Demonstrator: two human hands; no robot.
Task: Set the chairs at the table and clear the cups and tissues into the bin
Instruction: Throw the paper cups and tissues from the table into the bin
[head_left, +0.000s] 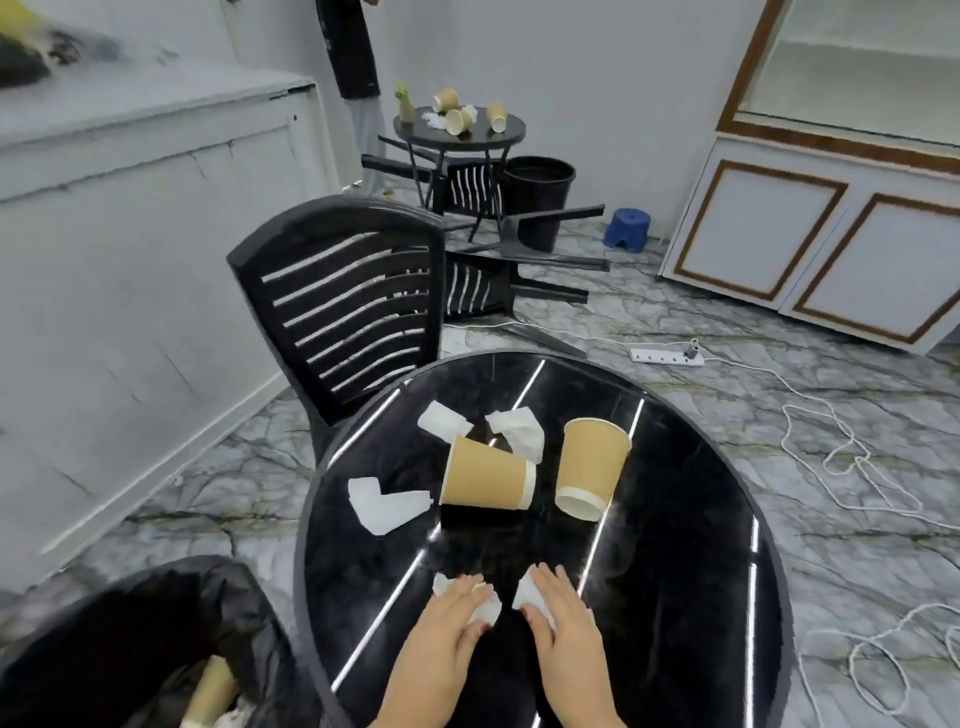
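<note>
On the round black glass table (691, 613) two brown paper cups lie on their sides, one (488, 475) at the centre and one (592, 467) to its right. Crumpled white tissues lie at the left (387, 504), back left (440, 422) and back centre (519, 431). My left hand (447, 623) closes over a tissue (485, 605) near the front edge. My right hand (558, 610) closes over another tissue (527, 592) beside it. A black slatted chair (348, 296) stands upright at the table's far left. The bin (130, 649), lined with a black bag, sits at lower left with a cup inside.
A second black chair (498, 280) lies tipped over on the marble floor behind. Farther back stand another small table (511, 132) with cups and tissues, a black bucket (540, 184), a blue stool (627, 228) and a person's legs. A power strip (667, 356) and white cords trail at right.
</note>
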